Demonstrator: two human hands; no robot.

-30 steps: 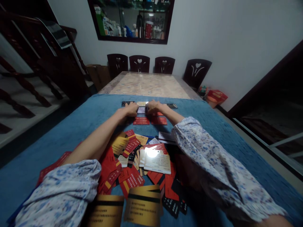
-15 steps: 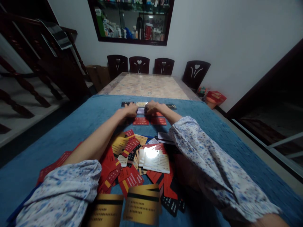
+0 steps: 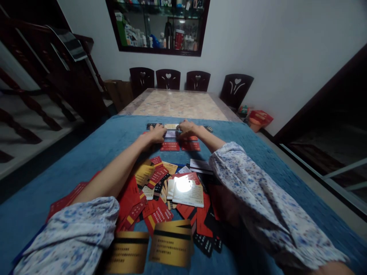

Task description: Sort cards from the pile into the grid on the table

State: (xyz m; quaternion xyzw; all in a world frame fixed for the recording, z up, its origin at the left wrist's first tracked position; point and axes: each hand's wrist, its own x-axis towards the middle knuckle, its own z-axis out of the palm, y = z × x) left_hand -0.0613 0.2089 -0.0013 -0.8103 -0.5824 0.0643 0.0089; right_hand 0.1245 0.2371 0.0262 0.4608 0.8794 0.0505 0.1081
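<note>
At the far part of the blue cloth, both my hands are over rows of flat cards. My left hand [image 3: 157, 133] rests at the left side of a pale lavender card [image 3: 171, 134], its fingers apart. On the other side, my right hand [image 3: 186, 128] has its fingertips at that card's right edge, fingers spread a little. A cream card [image 3: 171, 126] lies just beyond, beside a black card [image 3: 151, 125]. Nearer to me in the grid are a red card [image 3: 170, 146] and another red card [image 3: 190, 146]. My hands partly hide several neighbouring cards.
A loose heap of red, black, white and gold cards spreads below my forearms, with a glossy white card [image 3: 188, 195] on top and gold cards [image 3: 171, 244] nearest me. Blue cloth [image 3: 229, 133] covers the near table; bare tabletop [image 3: 177, 103] and chairs [image 3: 168, 79] stand beyond.
My left hand's fingers have loosened and spread beside the lavender card. My right hand has shifted slightly up and its fingers have eased apart. The cards keep their layout.
</note>
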